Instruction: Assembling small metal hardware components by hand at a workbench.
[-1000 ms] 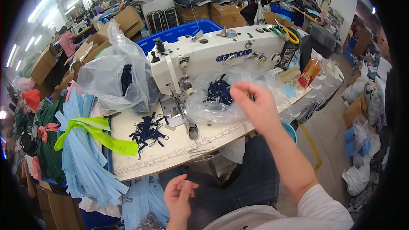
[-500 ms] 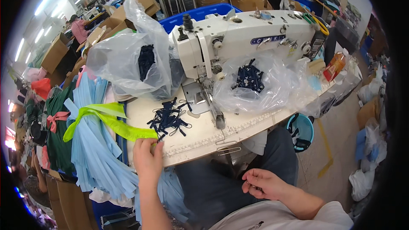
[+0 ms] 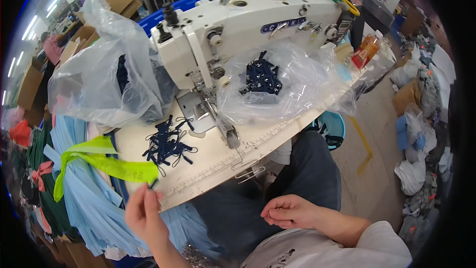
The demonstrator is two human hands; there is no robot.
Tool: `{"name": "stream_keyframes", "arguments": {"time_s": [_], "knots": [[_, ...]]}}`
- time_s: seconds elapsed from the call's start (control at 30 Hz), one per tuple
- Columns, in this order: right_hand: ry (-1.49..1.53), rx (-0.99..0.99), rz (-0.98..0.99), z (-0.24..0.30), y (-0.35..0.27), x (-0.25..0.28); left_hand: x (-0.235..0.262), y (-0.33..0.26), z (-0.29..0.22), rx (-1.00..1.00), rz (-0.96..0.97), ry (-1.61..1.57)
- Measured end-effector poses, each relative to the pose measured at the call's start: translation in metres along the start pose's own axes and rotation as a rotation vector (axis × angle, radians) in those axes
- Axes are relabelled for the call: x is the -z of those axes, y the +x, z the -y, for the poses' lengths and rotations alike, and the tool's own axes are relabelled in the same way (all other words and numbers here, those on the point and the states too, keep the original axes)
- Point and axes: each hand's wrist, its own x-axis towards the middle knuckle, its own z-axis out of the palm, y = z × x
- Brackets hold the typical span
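Note:
My left hand (image 3: 144, 213) is raised at the near edge of the sewing table (image 3: 208, 168), pinching a small dark navy piece (image 3: 153, 184) between thumb and fingers. Just beyond it lies a pile of dark navy loops (image 3: 167, 144) on the table. My right hand (image 3: 289, 211) rests low over my lap, fingers curled in, nothing visible in it. A white sewing machine (image 3: 248, 25) stands at the back. A clear plastic bag (image 3: 277, 87) with more navy pieces lies to the machine's right.
A large clear bag (image 3: 104, 79) stands left of the machine. Light blue fabric tied with a neon yellow-green strip (image 3: 106, 161) hangs off the table's left edge. A red-orange bottle (image 3: 367, 49) sits at the far right. Cardboard boxes and a blue bin lie behind; bags on the floor at right.
My right hand left the clear bag and dropped to my lap. My left hand rose from my lap to the table edge and now pinches a navy piece.

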Motion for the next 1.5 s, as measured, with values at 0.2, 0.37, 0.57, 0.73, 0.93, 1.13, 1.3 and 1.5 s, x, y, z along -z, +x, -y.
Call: {"name": "stream_keyframes", "arguments": {"time_s": [0.2, 0.37, 0.57, 0.73, 0.93, 1.13, 1.3, 1.5], "knots": [[0.039, -0.050, 0.148, -0.025, 0.008, -0.019, 0.011, -0.077, -0.001, 0.392, 0.322, -0.412], [-0.028, -0.072, 0.126, -0.055, -0.002, -0.024, 0.010, -0.121, 0.038, 0.572, 0.495, -0.715], [-0.019, -0.011, 0.056, -0.062, -0.025, -0.026, -0.016, -0.132, 0.038, 0.591, 0.546, -0.780], [-0.038, -0.024, 0.121, -0.062, -0.040, -0.015, -0.019, -0.129, 0.030, 0.547, 0.650, -0.770], [0.026, 0.045, 0.103, -0.052, -0.056, 0.009, -0.048, -0.151, 0.014, 0.208, 0.708, -0.191], [0.000, -0.005, 0.195, -0.041, -0.066, 0.032, -0.067, -0.182, 0.002, 0.136, 0.593, -0.143], [0.095, 0.038, 0.159, -0.035, -0.070, 0.046, -0.077, -0.199, 0.001, 0.457, 0.427, -0.449], [0.156, 0.079, 0.115, -0.026, -0.083, 0.058, -0.099, -0.209, -0.024, 0.745, 0.390, -0.447]]}}
